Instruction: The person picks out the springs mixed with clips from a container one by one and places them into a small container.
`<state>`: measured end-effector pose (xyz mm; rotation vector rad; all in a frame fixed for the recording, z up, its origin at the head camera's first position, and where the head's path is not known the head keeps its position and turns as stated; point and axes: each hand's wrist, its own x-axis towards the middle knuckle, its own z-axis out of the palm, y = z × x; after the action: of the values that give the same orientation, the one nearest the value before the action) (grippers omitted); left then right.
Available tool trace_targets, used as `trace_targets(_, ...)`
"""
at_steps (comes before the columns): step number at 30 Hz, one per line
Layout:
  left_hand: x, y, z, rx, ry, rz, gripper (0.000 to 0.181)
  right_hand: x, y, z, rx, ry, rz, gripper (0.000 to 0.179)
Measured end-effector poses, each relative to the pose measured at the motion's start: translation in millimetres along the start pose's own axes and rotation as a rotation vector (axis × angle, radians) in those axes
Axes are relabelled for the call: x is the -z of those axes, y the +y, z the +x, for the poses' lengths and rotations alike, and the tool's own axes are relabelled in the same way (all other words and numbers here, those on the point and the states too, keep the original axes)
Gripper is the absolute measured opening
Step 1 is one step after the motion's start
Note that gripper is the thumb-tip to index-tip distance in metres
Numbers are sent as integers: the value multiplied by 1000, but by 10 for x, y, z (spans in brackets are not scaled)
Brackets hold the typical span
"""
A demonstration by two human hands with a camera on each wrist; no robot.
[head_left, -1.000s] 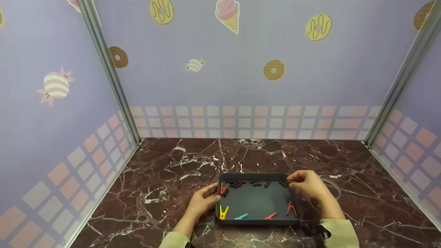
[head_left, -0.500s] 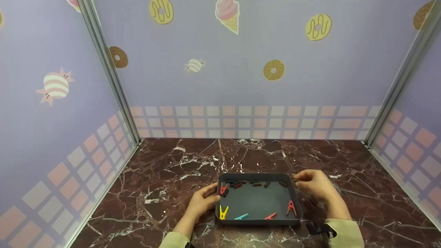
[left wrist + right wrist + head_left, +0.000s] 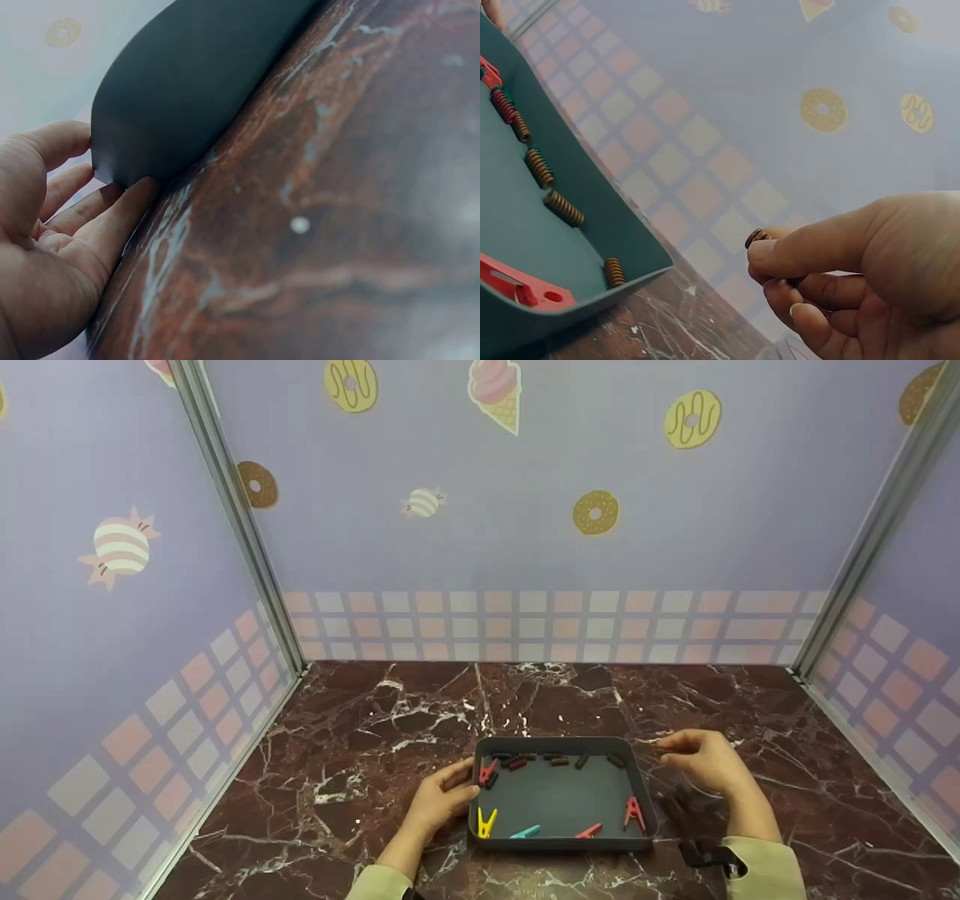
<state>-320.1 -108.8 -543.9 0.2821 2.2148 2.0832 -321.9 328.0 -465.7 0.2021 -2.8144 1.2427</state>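
A dark grey tray (image 3: 562, 844) stands on the marbled table. My left hand (image 3: 442, 802) rests its fingers and thumb against the tray's left wall, from outside, as the left wrist view also shows. To the right of the tray, above the table, my right hand (image 3: 705, 761) pinches a bronze-brown coil spring (image 3: 756, 238) between thumb and fingers, which hide most of it. Along the tray's far wall lie several coil springs (image 3: 559, 761), brown, red and dark. A brown spring (image 3: 613, 272) lies in the far right corner.
Inside the tray are a yellow clip (image 3: 486, 823), a light blue clip (image 3: 526, 832) and several red clips (image 3: 634, 814). Behind the right wrist lies a thin clear loop (image 3: 705, 792). Patterned walls (image 3: 555, 622) stand at the back and sides.
My right hand has moved right, away from the tray's far right corner, still pinching the spring. The left hand and tray have stayed in place.
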Motion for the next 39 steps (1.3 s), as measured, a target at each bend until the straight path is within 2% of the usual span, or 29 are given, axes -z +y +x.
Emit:
trace_targets(8, -6, -2, -3, 3, 11, -3, 62, 89, 82, -34, -40, 9, 18, 30)
trace_targets(17, -9, 16, -13, 3, 7, -7, 62, 189, 165, -96, -144, 4, 84, 35)
trace_targets(29, 3, 11, -28, 3, -5, -18, 62, 277, 254, -122, -172, 1, 10, 27)
trace_targets(39, 0, 16, -23, 5, -5, -23, 61, 273, 255, -106, -190, 0, 6, 28)
